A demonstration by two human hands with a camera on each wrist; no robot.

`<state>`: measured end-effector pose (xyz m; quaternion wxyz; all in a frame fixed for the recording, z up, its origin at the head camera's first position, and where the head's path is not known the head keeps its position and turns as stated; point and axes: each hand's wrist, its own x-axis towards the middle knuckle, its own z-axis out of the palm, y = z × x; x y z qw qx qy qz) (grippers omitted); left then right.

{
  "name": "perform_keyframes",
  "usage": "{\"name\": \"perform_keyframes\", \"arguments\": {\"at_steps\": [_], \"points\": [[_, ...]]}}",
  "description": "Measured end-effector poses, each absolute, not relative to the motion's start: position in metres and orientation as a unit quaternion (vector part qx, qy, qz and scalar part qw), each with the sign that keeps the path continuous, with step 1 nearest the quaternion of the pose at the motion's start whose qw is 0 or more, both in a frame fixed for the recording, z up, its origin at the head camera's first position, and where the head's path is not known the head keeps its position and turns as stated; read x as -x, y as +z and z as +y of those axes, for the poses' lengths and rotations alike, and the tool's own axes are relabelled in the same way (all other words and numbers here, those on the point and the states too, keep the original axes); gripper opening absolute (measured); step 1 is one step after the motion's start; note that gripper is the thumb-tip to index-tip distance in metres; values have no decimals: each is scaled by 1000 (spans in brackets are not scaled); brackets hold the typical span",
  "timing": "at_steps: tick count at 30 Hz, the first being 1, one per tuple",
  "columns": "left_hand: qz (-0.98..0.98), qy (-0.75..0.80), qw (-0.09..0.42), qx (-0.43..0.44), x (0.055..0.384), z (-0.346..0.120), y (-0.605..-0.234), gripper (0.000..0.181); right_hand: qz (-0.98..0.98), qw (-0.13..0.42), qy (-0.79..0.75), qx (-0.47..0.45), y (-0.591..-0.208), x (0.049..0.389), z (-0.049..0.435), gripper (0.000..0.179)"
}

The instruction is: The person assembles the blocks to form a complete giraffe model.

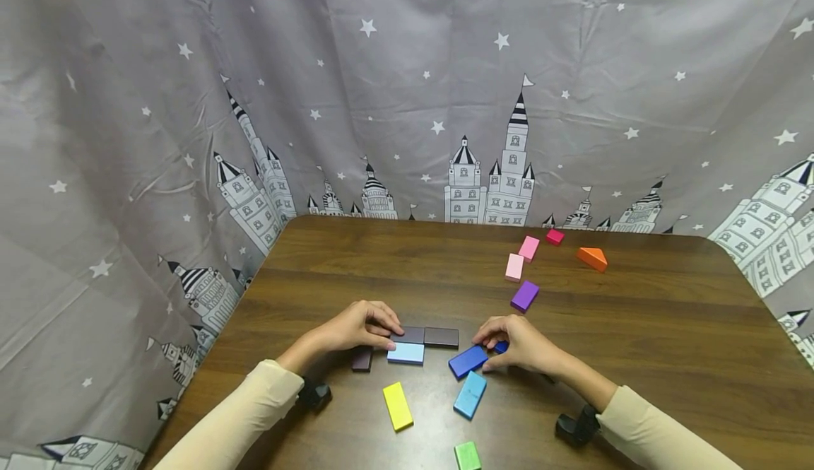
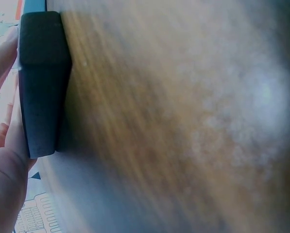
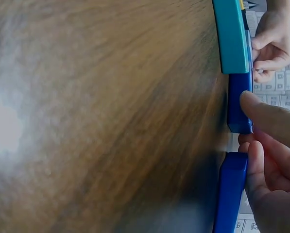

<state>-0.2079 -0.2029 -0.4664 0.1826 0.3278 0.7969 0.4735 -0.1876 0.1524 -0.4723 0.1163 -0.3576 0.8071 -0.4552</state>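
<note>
My left hand (image 1: 364,325) pinches the left end of a dark grey block (image 1: 410,334), its thumb at the corner of a light blue block (image 1: 405,354) set along the near side. A second dark grey block (image 1: 441,338) continues the row rightward. Another dark block (image 1: 362,360) lies below my left hand and looms large in the left wrist view. My right hand (image 1: 523,343) holds a blue block (image 1: 467,362) by its right end, thumb on the near side. A second blue block (image 3: 230,194) lies beside those fingers, mostly hidden by the hand in the head view.
Near the blue block lies a sky-blue block (image 1: 470,395), with yellow (image 1: 398,406) and green (image 1: 468,456) blocks closer to me. Purple (image 1: 524,296), pink (image 1: 514,267), red (image 1: 555,237) and orange triangular (image 1: 593,259) blocks lie farther back. A patterned curtain (image 1: 394,102) hangs behind the table.
</note>
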Motion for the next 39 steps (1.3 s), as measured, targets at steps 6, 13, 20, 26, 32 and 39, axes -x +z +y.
{"name": "perform_keyframes", "arguments": {"at_steps": [6,13,20,26,32,39], "points": [[800,470,185,-323,207,-202,-465,24,819,102,-429,368,-471,186,150,31],[799,471,183,-326,208,-203,-465,23,824,89,-411,379,-469,185,149,27],[799,471,182,-326,208,-203,-466,23,824,84,-406,385,-469,186,148,27],[799,472,185,-324,208,-203,-466,23,822,83,-415,381,-469,186,147,27],[800,470,183,-324,207,-203,-465,23,819,74,-426,376,-469,185,145,29],[801,470,184,-323,208,-204,-468,23,818,86,-450,348,-467,180,137,28]]}}
